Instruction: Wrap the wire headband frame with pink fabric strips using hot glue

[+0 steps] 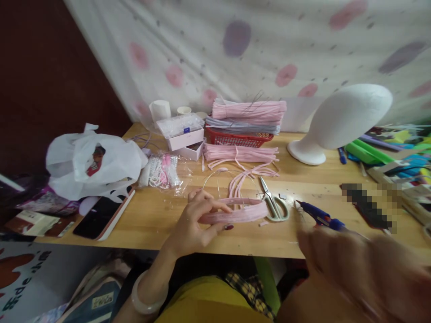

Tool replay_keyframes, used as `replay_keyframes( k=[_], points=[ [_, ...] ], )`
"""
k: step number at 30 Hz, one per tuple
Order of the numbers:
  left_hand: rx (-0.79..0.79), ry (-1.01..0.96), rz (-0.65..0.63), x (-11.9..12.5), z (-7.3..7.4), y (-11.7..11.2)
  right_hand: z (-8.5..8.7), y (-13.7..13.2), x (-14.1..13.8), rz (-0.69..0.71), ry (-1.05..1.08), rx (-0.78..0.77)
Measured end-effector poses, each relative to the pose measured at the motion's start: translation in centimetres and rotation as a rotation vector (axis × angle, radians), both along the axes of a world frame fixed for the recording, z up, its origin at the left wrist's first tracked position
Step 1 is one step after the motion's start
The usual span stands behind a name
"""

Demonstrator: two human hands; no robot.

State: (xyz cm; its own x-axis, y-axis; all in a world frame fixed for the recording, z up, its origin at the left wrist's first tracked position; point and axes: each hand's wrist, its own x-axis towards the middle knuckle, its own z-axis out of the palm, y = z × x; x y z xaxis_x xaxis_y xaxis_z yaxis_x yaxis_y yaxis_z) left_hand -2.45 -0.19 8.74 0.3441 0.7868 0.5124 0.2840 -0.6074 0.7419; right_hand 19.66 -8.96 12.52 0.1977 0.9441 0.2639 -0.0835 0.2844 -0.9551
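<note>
My left hand [195, 222] pinches a pink fuzzy headband [235, 211] at its left end and holds it just above the wooden table [158, 215]. A pale bangle sits on that wrist. My right hand [336, 255] is smeared by motion at the lower right, close to a blue glue gun [319, 217] lying on the table; its fingers cannot be made out. Scissors [273, 202] with pale green handles lie right beside the headband's right end. Loose pink strips [240, 179] lie behind the headband.
A red basket [235, 137] piled with pink and grey strips stands at the back. A white foam head [340, 121] leans at the right. Pink boxes [185, 134], a bead packet [161, 172], a white plastic bag [90, 163] and a dark phone [97, 215] lie left.
</note>
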Motion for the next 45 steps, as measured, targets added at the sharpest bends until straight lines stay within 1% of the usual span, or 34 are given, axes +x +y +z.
replay_keyframes(
  k=[2, 3, 4, 6, 8, 10, 11, 18, 22, 27, 30, 34, 38, 41, 43, 45],
  points=[
    [-0.005, -0.008, -0.010, 0.0, 0.0, 0.0, -0.9, 2.5, -0.4, -0.126, -0.036, 0.159],
    [-0.010, -0.007, -0.017, 0.0, 0.0, 0.0, -1.5, 3.5, -0.6, -0.160, -0.096, 0.206],
    [-0.014, -0.003, -0.024, -0.1, 0.1, 0.1, -2.1, 4.1, -0.7, -0.163, -0.184, 0.221],
    [-0.029, 0.011, -0.035, -0.2, 0.2, 0.1, -3.2, 4.6, -0.6, -0.098, -0.419, 0.204],
    [-0.041, 0.017, -0.048, -0.3, 0.4, 0.3, -3.8, 4.6, -0.4, -0.038, -0.640, 0.207],
    [-0.049, 0.019, -0.062, -0.5, 0.4, 0.5, -4.0, 4.6, 0.0, -0.005, -0.779, 0.229],
    [-0.052, 0.023, -0.069, -0.6, 0.4, 0.6, -4.0, 4.7, 0.1, 0.008, -0.802, 0.239],
    [-0.060, 0.052, -0.105, -1.0, 0.3, 0.7, -3.8, 5.7, 0.3, 0.054, -0.769, 0.278],
    [-0.072, 0.097, -0.110, -1.0, 0.7, 0.6, -4.1, 5.7, -0.1, 0.101, -0.657, 0.278],
    [-0.046, 0.134, -0.119, -1.0, 1.0, 0.3, -4.4, 5.2, -0.7, 0.110, -0.569, 0.233],
    [-0.052, 0.156, -0.126, -1.2, 1.1, 0.1, -4.2, 5.0, -1.1, 0.118, -0.563, 0.227],
    [-0.115, 0.178, -0.156, -1.5, 1.6, 0.0, -3.9, 4.9, -1.4, 0.160, -0.564, 0.262],
    [-0.156, 0.177, -0.140, -1.6, 1.9, -0.1, -3.5, 4.7, -1.7, 0.208, -0.619, 0.257],
    [-0.134, 0.168, -0.127, -1.8, 1.7, -0.2, -3.6, 4.3, -1.9, 0.207, -0.653, 0.247],
    [-0.127, 0.146, -0.109, -2.0, 1.2, -0.4, -4.0, 3.8, -2.0, 0.191, -0.623, 0.219],
    [-0.129, 0.072, -0.066, -2.5, 0.6, -0.5, -4.5, 3.4, -1.9, 0.156, -0.573, 0.170]
  ],
)
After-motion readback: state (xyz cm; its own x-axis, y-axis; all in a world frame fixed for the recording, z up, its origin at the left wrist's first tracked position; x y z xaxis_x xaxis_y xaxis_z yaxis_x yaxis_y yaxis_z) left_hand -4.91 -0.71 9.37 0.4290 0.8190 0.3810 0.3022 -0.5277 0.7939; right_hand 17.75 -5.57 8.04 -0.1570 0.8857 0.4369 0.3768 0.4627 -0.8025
